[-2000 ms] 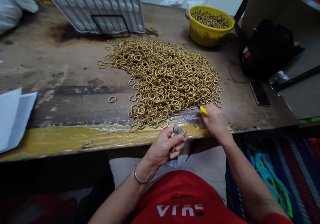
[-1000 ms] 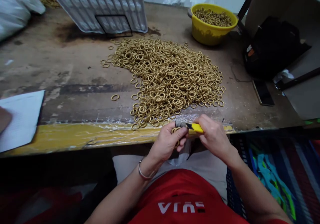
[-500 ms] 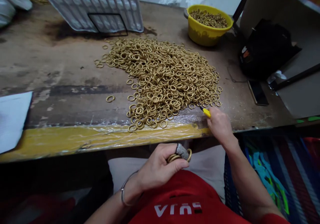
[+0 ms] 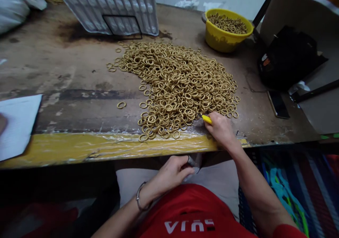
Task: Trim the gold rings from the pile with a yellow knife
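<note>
My right hand (image 4: 221, 129) is closed around a small yellow-handled tool (image 4: 207, 119) with a dark, narrow tip. That tip reaches the near edge of a big pile of gold-coloured rings (image 4: 182, 79) on the table. Lower down, over my lap, my left hand (image 4: 172, 172) hangs with thumb and forefinger apart, and no rings show in it. A grey cover sits on its forefinger; the other fingers are mostly hidden. Below this hand is something pale and greyish that I cannot make out.
A yellow basin (image 4: 225, 41) of rings stands at the back right, near a black bag (image 4: 288, 59) and a phone (image 4: 278, 104). A ribbed grey-white panel (image 4: 113, 4) stands at the back. Another person's fingertip (image 4: 2, 123) touches a white sheet (image 4: 23, 125) at left.
The rings seen in my left hand are gone from it, and its thumb and forefinger have parted. My right hand has moved left along the pile with the tool. A fingertip has appeared at far left.
</note>
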Motion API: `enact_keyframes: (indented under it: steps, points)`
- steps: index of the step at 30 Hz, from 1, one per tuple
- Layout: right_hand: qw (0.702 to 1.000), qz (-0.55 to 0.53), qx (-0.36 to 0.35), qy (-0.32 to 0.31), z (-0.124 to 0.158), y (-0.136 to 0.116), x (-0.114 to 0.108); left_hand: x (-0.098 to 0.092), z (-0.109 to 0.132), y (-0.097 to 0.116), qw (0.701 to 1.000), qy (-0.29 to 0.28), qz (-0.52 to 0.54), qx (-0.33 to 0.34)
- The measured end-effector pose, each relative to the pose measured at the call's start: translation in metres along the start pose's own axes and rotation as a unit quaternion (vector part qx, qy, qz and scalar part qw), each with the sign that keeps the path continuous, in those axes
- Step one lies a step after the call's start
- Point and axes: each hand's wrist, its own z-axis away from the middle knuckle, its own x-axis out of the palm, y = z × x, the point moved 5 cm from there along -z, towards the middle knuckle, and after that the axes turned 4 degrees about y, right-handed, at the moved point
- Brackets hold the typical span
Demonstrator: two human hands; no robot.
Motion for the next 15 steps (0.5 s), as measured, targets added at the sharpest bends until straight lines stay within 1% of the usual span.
enact_keyframes:
  steps: [1, 2, 4, 6, 8, 11, 13, 15]
  points:
    - [0.997, -0.083, -0.003, -0.001, 0.006, -0.001, -0.006, -0.005, -0.002, 0.013, 0.996, 0.007, 0.085, -0.014]
    - [0.985, -0.173, -0.001, -0.010, 0.012, -0.003, -0.011, -0.012, -0.004, 0.024, 0.984, 0.034, 0.172, -0.029]
    - [0.943, -0.329, 0.013, -0.043, 0.028, -0.009, -0.019, -0.019, -0.011, 0.041, 0.949, 0.059, 0.307, -0.031]
    - [0.909, -0.413, 0.013, -0.059, 0.041, -0.017, -0.024, -0.020, -0.018, 0.051, 0.914, 0.052, 0.401, -0.031]
    - [0.898, -0.437, -0.005, -0.052, 0.050, -0.022, -0.027, -0.015, -0.024, 0.056, 0.887, 0.025, 0.461, -0.034]
    - [0.898, -0.437, -0.040, -0.033, 0.057, -0.025, -0.026, -0.006, -0.028, 0.060, 0.864, -0.006, 0.503, -0.039]
    - [0.906, -0.418, -0.065, -0.015, 0.061, -0.025, -0.025, -0.003, -0.028, 0.061, 0.861, -0.013, 0.507, -0.043]
    - [0.930, -0.356, -0.092, 0.014, 0.066, -0.027, -0.027, -0.002, -0.026, 0.061, 0.868, 0.002, 0.494, -0.044]
